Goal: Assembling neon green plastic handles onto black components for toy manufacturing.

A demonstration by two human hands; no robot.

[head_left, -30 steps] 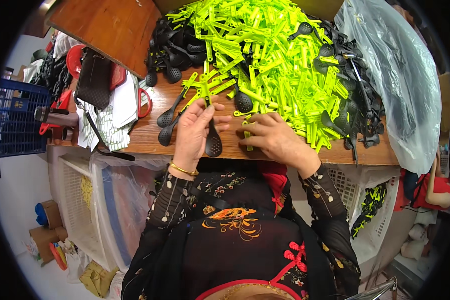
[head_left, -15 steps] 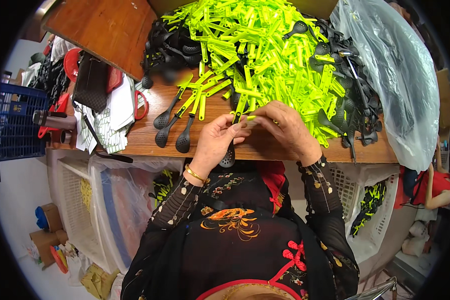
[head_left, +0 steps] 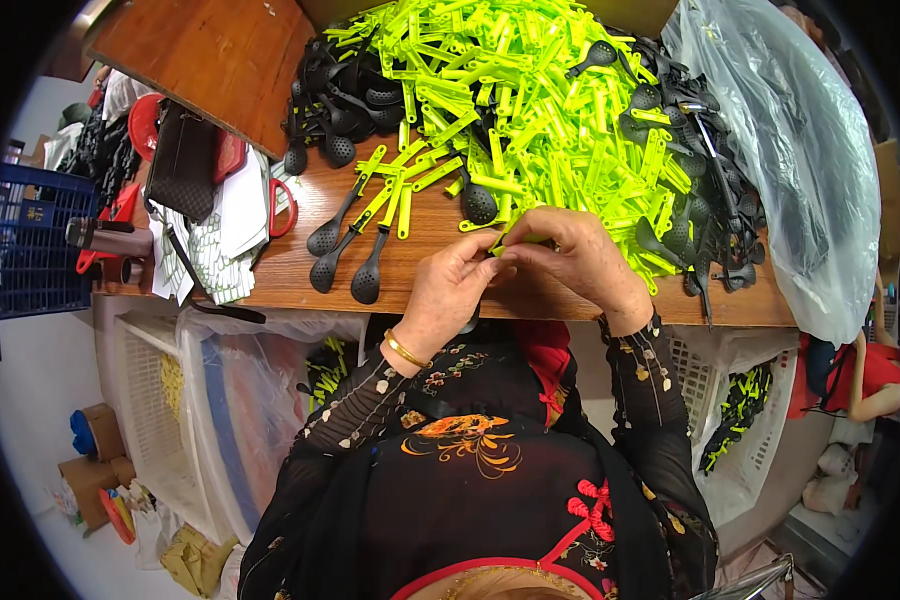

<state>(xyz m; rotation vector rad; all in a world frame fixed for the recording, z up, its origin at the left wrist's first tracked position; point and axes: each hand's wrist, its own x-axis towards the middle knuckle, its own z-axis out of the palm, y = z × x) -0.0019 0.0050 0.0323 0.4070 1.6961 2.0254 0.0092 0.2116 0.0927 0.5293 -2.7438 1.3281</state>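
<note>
At the table's front edge my two hands meet around a small perforated spoon. My left hand (head_left: 444, 298) is closed on its black part, and most of the spoon is hidden beneath the fingers. My right hand (head_left: 578, 262) pinches at the lime-green handle piece (head_left: 499, 250), of which only a sliver shows. To the left lie several black perforated spoons (head_left: 366, 280) with lime-green handles. Just beyond my fingers, a loose black spoon head (head_left: 478, 205) rests beside the big heap of lime-green handle pieces (head_left: 530, 110).
Black spoon heads lie in piles left (head_left: 380, 95) and right (head_left: 682, 235) of the heap. A clear plastic bag (head_left: 790, 150) hangs at the right. Red scissors (head_left: 283, 210), papers and a dark bag (head_left: 182, 165) lie left. White crates (head_left: 155, 420) stand below the table.
My left hand has turned and covers the spoon head that showed below it before. My right fingers have closed in against the left ones at the handle.
</note>
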